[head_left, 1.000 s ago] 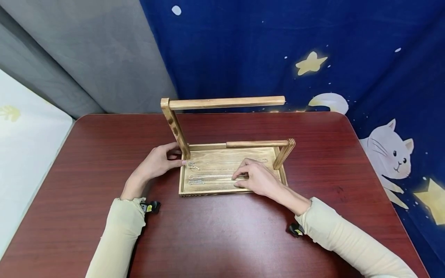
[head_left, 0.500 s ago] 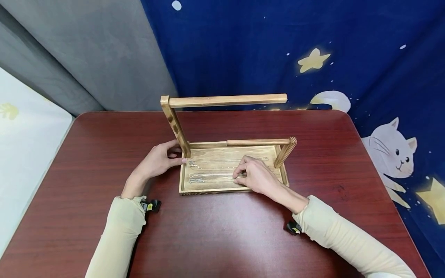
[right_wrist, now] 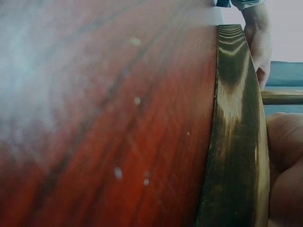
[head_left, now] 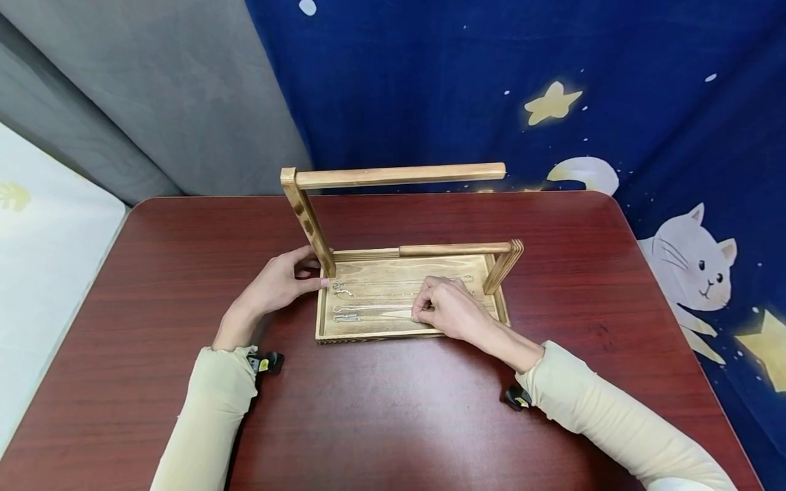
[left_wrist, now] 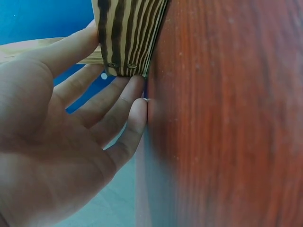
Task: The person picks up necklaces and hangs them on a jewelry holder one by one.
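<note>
A wooden jewelry stand has a shallow tray (head_left: 368, 337) as its base. Several thin necklaces (head_left: 347, 318) lie lengthwise in the tray, their ends gathered at the left. My right hand (head_left: 453, 308) is over the tray's right half, pinching a fine necklace (head_left: 393, 314) between thumb and fingertips; its strands spread apart left of the fingers. The right wrist view catches only part of the right hand (right_wrist: 286, 146) behind the tray wall, the necklace hidden there. My left hand (head_left: 276, 281) holds the tray's left end, thumb at the rim; its fingers (left_wrist: 102, 106) show at the tray corner.
A tall post (head_left: 312, 228) rises at the tray's left end and carries a long top bar (head_left: 399, 177). The shorter right post (head_left: 503, 269) supports a lower bar (head_left: 454, 249). The stand sits on a reddish-brown table (head_left: 381, 402), with a blue curtain (head_left: 417, 82) behind.
My right thumb and fingertips have closed together on the fine necklace, and its strands now spread slightly beside them. My left hand stays at the tray's end.
</note>
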### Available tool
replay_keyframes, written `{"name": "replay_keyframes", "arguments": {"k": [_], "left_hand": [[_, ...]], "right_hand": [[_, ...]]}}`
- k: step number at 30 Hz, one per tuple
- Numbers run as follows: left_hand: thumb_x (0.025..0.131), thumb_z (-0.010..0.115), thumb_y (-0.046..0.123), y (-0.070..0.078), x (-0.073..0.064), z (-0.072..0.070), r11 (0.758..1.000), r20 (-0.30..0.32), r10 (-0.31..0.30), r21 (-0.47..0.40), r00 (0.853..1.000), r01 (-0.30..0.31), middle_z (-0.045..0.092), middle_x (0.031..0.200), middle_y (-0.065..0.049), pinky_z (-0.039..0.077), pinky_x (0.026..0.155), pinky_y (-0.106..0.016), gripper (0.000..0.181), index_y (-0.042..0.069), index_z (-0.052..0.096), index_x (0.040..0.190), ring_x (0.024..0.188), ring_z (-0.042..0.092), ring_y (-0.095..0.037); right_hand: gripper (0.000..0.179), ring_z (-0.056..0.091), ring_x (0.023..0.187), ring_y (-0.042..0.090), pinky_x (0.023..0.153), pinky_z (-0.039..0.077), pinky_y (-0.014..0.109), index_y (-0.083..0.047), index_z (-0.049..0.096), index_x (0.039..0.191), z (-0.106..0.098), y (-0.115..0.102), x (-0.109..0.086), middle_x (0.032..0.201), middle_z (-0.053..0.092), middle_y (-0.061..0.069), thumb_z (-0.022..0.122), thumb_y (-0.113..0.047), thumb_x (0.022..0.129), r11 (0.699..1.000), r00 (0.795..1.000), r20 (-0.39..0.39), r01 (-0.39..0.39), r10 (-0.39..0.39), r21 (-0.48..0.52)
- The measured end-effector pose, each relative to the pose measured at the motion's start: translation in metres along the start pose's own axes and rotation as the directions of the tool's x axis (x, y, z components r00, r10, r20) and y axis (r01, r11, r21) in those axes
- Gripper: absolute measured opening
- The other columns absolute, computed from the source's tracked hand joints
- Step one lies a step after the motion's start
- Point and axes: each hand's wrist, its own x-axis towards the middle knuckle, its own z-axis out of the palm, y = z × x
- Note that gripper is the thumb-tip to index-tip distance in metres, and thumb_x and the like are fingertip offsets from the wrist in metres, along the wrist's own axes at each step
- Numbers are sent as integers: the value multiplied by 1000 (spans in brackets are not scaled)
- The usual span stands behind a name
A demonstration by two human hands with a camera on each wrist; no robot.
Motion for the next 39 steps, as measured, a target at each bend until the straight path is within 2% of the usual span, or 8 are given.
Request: {"name": "replay_keyframes", "arguments": {"k": [3,10,14,20,22,29,35,39], "left_hand": [[90,76,23,0,0,0,1000,5,2,1,1000,-2,66,121,-14,49,93,-45,54,11,54,138,110,65,-27],[90,76,25,0,-1,0,1000,13,0,-2,1000,0,66,121,-13,49,93,-46,53,14,55,138,109,65,-27],[90,76,27,-1,-1,0,1000,12,-6,4,1000,6,66,120,-12,49,93,-45,54,14,54,138,109,65,-27],[91,75,26,0,-1,-1,1000,18,-3,1,1000,3,66,121,-13,49,93,-46,55,13,53,139,110,64,-27],[91,75,25,1,0,-1,1000,18,-1,2,1000,1,66,121,-13,49,93,-46,55,13,53,139,110,64,-27],[91,75,23,2,0,-2,1000,18,13,13,1000,-14,66,121,-13,48,94,-46,54,12,53,139,113,63,-27],[92,74,27,0,0,-1,999,15,18,28,1000,-19,65,122,-13,49,94,-45,52,13,54,138,114,62,-27],[92,74,28,-1,0,0,999,9,15,34,1000,-16,65,121,-13,49,94,-44,52,13,54,137,114,62,-27]], "right_hand": [[14,53,86,9,94,37,49,-29,72,74,0,-1,-1,81,54,-16,79,-25,85,1000,1000,8,17,-17,-18],[13,53,91,12,107,30,60,-27,71,79,-1,-5,-6,85,52,-14,75,-23,90,1000,999,27,26,-26,-5],[12,52,91,12,106,32,55,-27,70,81,-2,-6,-7,86,51,-13,73,-23,92,1000,999,30,30,-30,4],[8,51,84,11,87,43,41,-25,67,86,-5,-6,-6,91,52,-11,71,-23,94,996,997,30,65,-67,54],[7,53,84,11,84,45,38,-22,66,88,-7,-6,-6,92,55,-10,70,-21,95,994,996,28,79,-82,81],[11,57,73,5,69,48,28,-20,61,88,-11,-6,-7,80,66,-8,65,-20,98,977,996,73,38,-55,211],[10,60,72,8,65,48,26,-16,64,89,-12,-5,-8,79,68,-7,63,-17,99,954,995,82,27,-54,298],[8,64,72,13,65,51,26,-12,66,91,-13,-3,-7,78,68,-2,65,-15,98,925,995,81,31,-66,379]]}}
